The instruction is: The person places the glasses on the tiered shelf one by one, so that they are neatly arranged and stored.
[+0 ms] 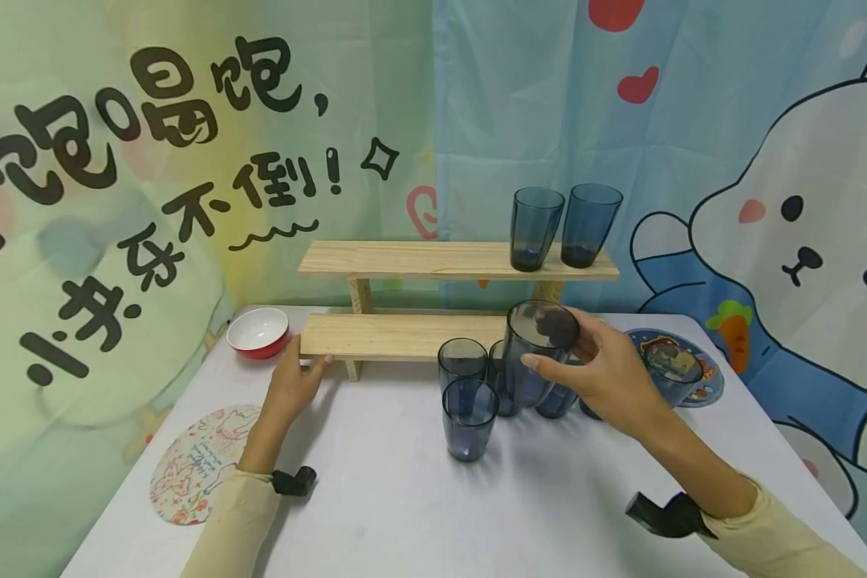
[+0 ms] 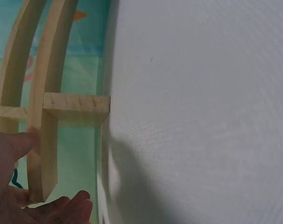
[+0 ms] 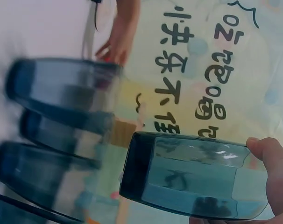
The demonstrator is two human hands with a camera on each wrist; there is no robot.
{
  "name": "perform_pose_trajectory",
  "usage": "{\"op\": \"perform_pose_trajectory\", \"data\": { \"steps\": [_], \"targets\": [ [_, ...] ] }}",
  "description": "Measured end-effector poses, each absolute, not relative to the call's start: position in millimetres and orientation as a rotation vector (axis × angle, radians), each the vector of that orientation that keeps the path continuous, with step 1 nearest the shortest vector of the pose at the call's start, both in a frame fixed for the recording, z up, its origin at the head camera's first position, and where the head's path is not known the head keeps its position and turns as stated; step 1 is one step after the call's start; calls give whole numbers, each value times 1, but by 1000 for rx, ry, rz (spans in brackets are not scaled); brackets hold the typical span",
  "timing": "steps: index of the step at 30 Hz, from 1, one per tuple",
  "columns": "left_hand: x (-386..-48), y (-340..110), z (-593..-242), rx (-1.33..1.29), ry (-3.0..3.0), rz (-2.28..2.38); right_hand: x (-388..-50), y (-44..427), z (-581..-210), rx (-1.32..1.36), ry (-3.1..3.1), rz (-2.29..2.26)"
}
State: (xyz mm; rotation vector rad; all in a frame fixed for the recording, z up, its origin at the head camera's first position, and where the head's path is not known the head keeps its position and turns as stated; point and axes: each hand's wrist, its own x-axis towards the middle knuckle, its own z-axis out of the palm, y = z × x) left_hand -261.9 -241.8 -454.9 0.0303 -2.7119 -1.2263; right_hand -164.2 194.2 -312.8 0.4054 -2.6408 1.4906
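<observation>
My right hand [image 1: 616,377] holds a blue-tinted drinking glass [image 1: 526,365] above the table, thumb on the near side and fingers behind. In the right wrist view, the thumb lies by the rim of this glass [image 3: 193,175]. At the far left, my left hand [image 1: 292,385] grips the end of the lower board of a two-tier wooden shelf [image 1: 383,337]; the left wrist view shows its thumb against the board [image 2: 36,158]. Two more glasses [image 1: 537,233] stand on the right part of the upper board. Below the held one, several glasses [image 1: 470,425] stand on the table, partly hidden.
Behind the left hand sits a red bowl [image 1: 258,333] with a white inside. A round patterned mat [image 1: 188,474] lies at the left. On the right, a glass [image 1: 672,373] stands by a blue round mat [image 1: 708,389]. A printed curtain hangs behind the white table [image 1: 405,498].
</observation>
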Motion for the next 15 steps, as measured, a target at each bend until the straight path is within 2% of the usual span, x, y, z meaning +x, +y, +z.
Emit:
{"op": "perform_pose_trajectory", "data": {
  "steps": [8, 15],
  "targets": [
    [-264, -243, -456, 29, -2697, -1250, -213, 176, -283, 421, -2589, 1469],
    [-264, -243, -458, 37, -2706, -1232, -259, 155, -275, 419, -2478, 1465]
  ]
}}
